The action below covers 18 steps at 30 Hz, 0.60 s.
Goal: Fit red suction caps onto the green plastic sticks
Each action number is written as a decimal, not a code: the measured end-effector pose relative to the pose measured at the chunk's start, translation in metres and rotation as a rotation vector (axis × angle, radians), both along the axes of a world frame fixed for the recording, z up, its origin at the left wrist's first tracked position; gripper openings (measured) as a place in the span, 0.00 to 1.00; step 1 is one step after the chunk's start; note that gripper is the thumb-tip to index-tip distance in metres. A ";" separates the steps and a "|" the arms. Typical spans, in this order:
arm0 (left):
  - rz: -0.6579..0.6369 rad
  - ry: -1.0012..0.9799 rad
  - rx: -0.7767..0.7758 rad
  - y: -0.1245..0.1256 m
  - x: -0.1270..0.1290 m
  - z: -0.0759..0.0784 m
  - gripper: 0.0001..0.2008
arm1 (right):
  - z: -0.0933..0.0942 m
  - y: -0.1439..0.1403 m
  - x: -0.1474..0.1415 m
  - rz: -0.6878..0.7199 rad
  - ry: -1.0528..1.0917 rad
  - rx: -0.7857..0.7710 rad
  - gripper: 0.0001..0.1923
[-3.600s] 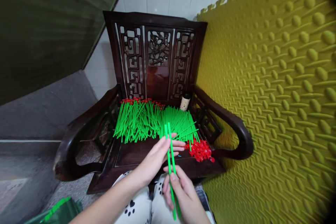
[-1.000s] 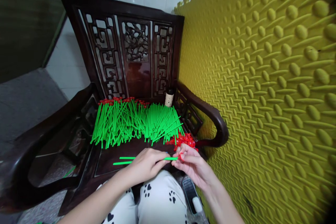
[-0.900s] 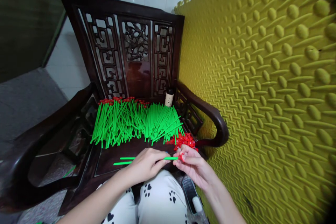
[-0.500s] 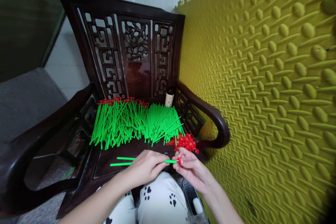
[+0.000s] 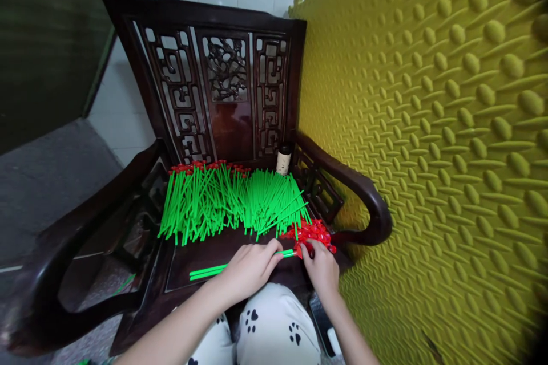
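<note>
My left hand [image 5: 250, 267] is closed around two thin green plastic sticks [image 5: 208, 272], which lie nearly side by side and stick out on both sides of it. Close to their right ends, my right hand [image 5: 323, 271] pinches a small red plastic cap [image 5: 298, 252]. Whether the cap sits on a stick cannot be made out. Just behind the right fingers is a heap of red caps [image 5: 317, 231]. A wide pile of green sticks [image 5: 201, 199] covers the back of the seat; those on the left have red tops [image 5: 184, 169] at their far ends.
All this rests on a dark carved wooden chair [image 5: 233, 131] with curved armrests [image 5: 363, 188]. A cream container with a black lid [image 5: 283, 162] stands at the back right. A yellow foam mat [image 5: 428, 154] rises along the right. A dark tray-like object [image 5: 321, 325] is beside my knee.
My right hand has turned over, palm now down, and sits closer to the red heap. The two sticks have come together at their left ends. The view has shifted slightly.
</note>
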<state>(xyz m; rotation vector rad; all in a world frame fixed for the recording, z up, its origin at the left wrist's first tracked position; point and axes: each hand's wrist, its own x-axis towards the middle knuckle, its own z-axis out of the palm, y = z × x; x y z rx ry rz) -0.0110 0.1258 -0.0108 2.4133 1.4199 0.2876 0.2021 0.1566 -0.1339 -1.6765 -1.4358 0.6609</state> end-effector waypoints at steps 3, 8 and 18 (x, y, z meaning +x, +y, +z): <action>0.023 0.002 -0.008 0.002 0.000 -0.003 0.11 | -0.004 0.006 -0.007 0.062 -0.133 -0.016 0.11; 0.055 0.004 -0.021 0.005 -0.005 -0.007 0.13 | -0.012 0.009 -0.012 0.139 -0.182 -0.027 0.11; 0.064 -0.031 -0.034 0.009 -0.006 -0.011 0.14 | 0.009 -0.005 -0.011 0.134 0.402 0.010 0.13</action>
